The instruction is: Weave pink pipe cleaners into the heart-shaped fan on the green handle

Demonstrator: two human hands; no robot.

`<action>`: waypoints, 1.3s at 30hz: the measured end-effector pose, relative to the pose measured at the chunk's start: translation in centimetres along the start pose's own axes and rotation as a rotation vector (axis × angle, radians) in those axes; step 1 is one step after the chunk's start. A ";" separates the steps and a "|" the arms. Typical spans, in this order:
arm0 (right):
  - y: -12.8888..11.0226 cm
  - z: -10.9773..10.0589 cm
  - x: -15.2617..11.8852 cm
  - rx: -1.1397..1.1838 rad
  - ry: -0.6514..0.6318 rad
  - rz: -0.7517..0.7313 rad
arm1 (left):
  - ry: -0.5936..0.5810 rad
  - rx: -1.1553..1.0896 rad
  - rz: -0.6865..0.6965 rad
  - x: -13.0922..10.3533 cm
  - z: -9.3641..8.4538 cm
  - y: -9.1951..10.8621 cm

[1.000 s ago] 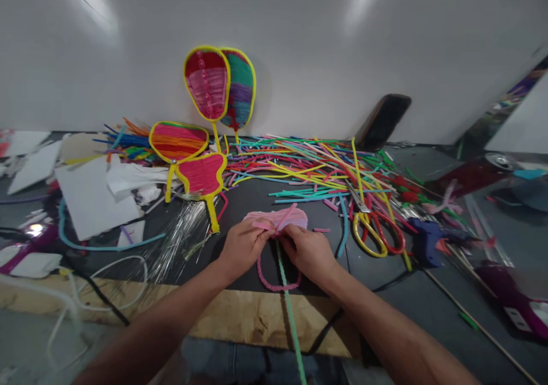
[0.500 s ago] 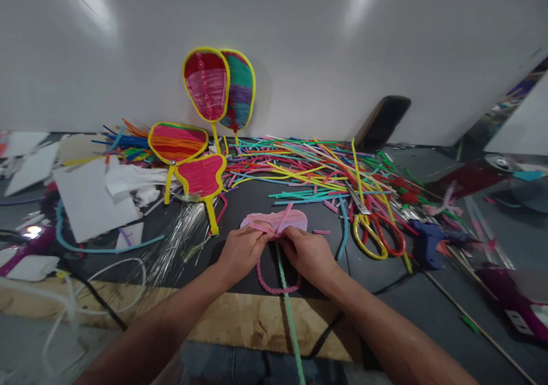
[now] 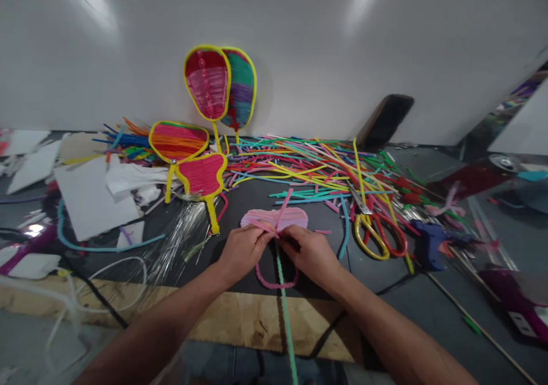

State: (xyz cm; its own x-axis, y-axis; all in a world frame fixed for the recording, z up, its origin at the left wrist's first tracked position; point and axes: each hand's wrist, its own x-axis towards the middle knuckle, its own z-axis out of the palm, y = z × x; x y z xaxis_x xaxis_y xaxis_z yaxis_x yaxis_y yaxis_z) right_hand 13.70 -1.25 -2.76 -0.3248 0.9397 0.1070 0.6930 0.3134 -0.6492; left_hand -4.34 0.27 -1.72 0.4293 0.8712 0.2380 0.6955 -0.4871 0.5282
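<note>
Both hands meet at the near edge of a pink and lilac fan-shaped piece (image 3: pixel 295 216) lying on the dark table. My left hand (image 3: pixel 244 251) pinches a pink pipe cleaner (image 3: pixel 284 205), one end of which sticks up between the hands. Pressed against it from the other side, my right hand (image 3: pixel 314 254) is closed on the same pipe cleaner. Below the fingers hangs a darker pink twisted loop (image 3: pixel 276 286). A pale green twisted strand (image 3: pixel 286 316) runs from the fingers down past the table edge. The fingertips hide the joint.
Many loose pipe cleaners (image 3: pixel 295 162) lie behind the hands. Scissors (image 3: pixel 371 235) and a blue glue gun (image 3: pixel 428 245) are at the right. Yellow-rimmed fans (image 3: pixel 207 85) lean on the wall, others (image 3: pixel 201 177) lie left. A phone (image 3: pixel 387 121) stands at the back; white card (image 3: pixel 94 199) lies left.
The pale green strand's lower end has swung slightly left. Both hands keep their pinch at the same spot, with only a slight shift of the fingers.
</note>
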 end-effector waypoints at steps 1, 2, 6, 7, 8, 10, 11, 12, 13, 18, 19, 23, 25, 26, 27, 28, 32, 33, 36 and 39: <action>0.0 0.1 0.0 -0.033 0.005 -0.011 | -0.001 -0.002 0.004 0.0 0.0 0.0; 0.1 0.1 0.0 -0.071 0.012 -0.017 | 0.000 -0.002 0.007 0.0 0.0 0.1; 0.1 0.3 0.1 -0.181 0.031 0.007 | 0.016 -0.040 0.032 0.1 0.0 0.2; 0.0 0.3 0.1 -0.180 0.039 0.019 | 0.017 -0.050 0.038 0.1 0.0 0.1; 0.0 0.3 0.2 -0.163 0.048 0.029 | 0.017 -0.054 0.041 0.1 0.1 0.1; 0.0 0.3 0.4 -0.091 0.072 0.040 | 0.014 -0.054 0.053 0.0 0.2 0.0; 0.0 0.3 0.4 -0.044 0.084 0.044 | 0.014 -0.055 0.064 0.0 0.3 -0.1; 0.0 0.2 0.5 0.005 0.093 0.049 | 0.014 -0.057 0.081 0.0 0.4 -0.2; 0.0 0.2 0.6 0.054 0.100 0.055 | 0.017 -0.057 0.097 0.0 0.5 -0.3; -0.2 -0.1 0.6 0.247 0.119 0.034 | 0.030 0.017 0.138 0.3 0.7 -0.4; -0.3 -0.2 0.5 0.280 0.108 0.021 | 0.039 0.033 0.141 0.4 0.7 -0.4; -0.7 -0.4 0.5 0.366 0.090 -0.006 | 0.056 0.069 0.163 0.7 0.6 -0.4; -0.5 -0.3 0.6 0.356 0.125 -0.022 | 0.041 0.074 0.193 0.9 0.6 -0.4; -0.3 -0.2 0.7 0.350 0.147 -0.025 | 0.037 0.077 0.209 1.0 0.6 -0.4; -0.1 -0.1 0.8 0.345 0.168 -0.021 | 0.038 0.080 0.222 1.2 0.6 -0.4; 0.1 0.0 0.9 0.342 0.191 -0.008 | 0.040 0.085 0.232 1.3 0.6 -0.5; 0.7 0.0 1.0 0.291 0.250 0.046 | 0.040 0.134 0.154 1.8 0.7 -0.9; 0.7 -0.1 1.0 0.279 0.260 0.040 | 0.037 0.147 0.112 1.8 0.8 -1.0; 0.5 -0.6 1.0 0.267 0.266 0.000 | 0.029 0.173 0.021 1.8 1.0 -1.3; 0.4 -0.7 1.0 0.244 0.255 -0.005 | 0.053 0.174 0.052 1.7 1.2 -1.4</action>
State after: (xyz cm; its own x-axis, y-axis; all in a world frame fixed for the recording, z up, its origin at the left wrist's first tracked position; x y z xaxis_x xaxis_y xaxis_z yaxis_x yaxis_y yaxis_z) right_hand 14.14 -0.08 -2.37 -0.1354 0.9516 0.2758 0.5076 0.3056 -0.8056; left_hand -3.92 2.38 -3.00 0.4401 0.8441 0.3063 0.7641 -0.5312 0.3660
